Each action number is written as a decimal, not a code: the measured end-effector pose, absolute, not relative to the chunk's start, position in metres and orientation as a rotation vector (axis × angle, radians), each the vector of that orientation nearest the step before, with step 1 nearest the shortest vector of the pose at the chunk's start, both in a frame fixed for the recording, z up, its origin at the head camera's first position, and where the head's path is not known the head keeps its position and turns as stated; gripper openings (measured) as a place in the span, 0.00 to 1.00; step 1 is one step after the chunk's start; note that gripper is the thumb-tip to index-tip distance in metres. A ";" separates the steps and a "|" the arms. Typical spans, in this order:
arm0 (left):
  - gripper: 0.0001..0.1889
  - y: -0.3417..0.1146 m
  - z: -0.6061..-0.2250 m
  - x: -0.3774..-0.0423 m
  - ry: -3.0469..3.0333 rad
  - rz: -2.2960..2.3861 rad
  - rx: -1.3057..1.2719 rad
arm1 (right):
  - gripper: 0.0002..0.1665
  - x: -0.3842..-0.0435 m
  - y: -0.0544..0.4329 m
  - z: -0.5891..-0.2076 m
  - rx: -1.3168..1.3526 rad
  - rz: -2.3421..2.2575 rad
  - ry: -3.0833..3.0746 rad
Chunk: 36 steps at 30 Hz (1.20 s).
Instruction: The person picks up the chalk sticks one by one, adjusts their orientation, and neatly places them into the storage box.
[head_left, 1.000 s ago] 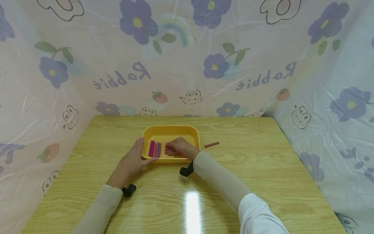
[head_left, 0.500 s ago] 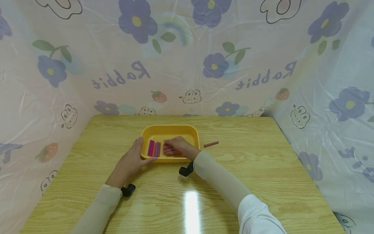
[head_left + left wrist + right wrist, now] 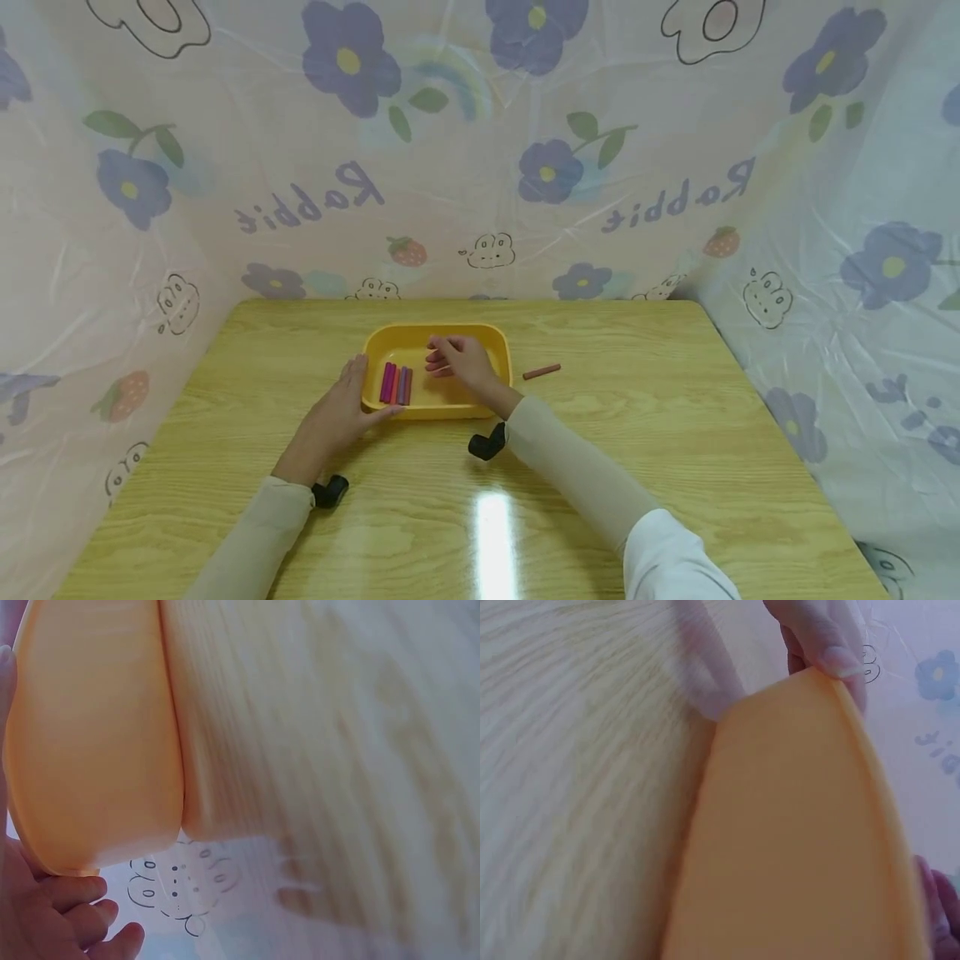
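A yellow tray [image 3: 450, 412] stands on the wooden table. My left hand [image 3: 330, 421] holds its near left corner, thumb along the front rim and fingers down the left side. In the left wrist view, fingertips [image 3: 88, 889] curl at the tray's end. The right wrist view shows the left thumb [image 3: 840, 660] at the rim. Several thin sticks [image 3: 394, 385], magenta, red, purplish and brown, lie side by side inside at the left. My right hand [image 3: 468, 365] hovers over the tray's right half, fingers loosely bent, with nothing visible in it.
One brown stick [image 3: 542, 372] lies on the table [image 3: 637, 417] just right of the tray. A patterned cloth [image 3: 450, 167] hangs behind the table and along both sides. Black wrist cameras [image 3: 487, 443] stick out below both hands.
My right hand has lifted and moved back from the tray's floor beside the sticks, its fingers loosening. My left hand stays at the tray's corner. The row of sticks looks unchanged.
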<state>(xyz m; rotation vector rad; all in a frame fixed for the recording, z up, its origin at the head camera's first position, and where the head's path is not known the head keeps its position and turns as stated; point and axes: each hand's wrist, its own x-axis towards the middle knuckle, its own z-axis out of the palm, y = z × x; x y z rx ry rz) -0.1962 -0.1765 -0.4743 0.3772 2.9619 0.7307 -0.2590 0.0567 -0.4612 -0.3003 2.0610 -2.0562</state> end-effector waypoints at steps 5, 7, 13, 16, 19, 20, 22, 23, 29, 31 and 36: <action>0.62 -0.176 -0.473 -0.194 2.971 0.728 0.389 | 0.23 -0.257 0.084 -0.445 -0.450 -2.064 2.174; 0.62 -0.177 -0.473 -0.194 2.981 0.723 0.402 | 0.21 -0.258 0.099 -0.441 -0.454 -2.005 2.253; 0.62 -0.177 -0.474 -0.194 2.988 0.715 0.419 | 0.22 -0.261 0.147 -0.438 -0.377 -1.751 2.473; 0.62 -0.177 -0.475 -0.192 2.981 0.709 0.402 | 0.23 -0.261 0.171 -0.442 -0.339 -1.666 2.510; 0.62 -0.176 -0.475 -0.191 2.990 0.704 0.388 | 0.22 -0.261 0.195 -0.446 -0.384 -1.485 2.615; 0.62 -0.176 -0.475 -0.191 2.993 0.701 0.390 | 0.21 -0.261 0.202 -0.448 -0.406 -1.430 2.633; 0.62 -0.176 -0.475 -0.192 2.996 0.700 0.399 | 0.21 -0.261 0.215 -0.451 -0.459 -1.306 2.675; 0.62 -0.176 -0.475 -0.192 2.999 0.698 0.403 | 0.21 -0.260 0.220 -0.453 -0.489 -1.228 2.705; 0.61 -0.178 -0.476 -0.193 3.002 0.706 0.414 | 0.18 -0.260 0.243 -0.469 -0.581 -1.013 2.688; 0.61 -0.178 -0.477 -0.193 3.005 0.713 0.414 | 0.15 -0.260 0.246 -0.473 -0.644 -0.975 2.691; 0.61 -0.177 -0.478 -0.192 3.006 0.729 0.405 | 0.10 -0.260 0.249 -0.479 -0.757 -0.966 2.685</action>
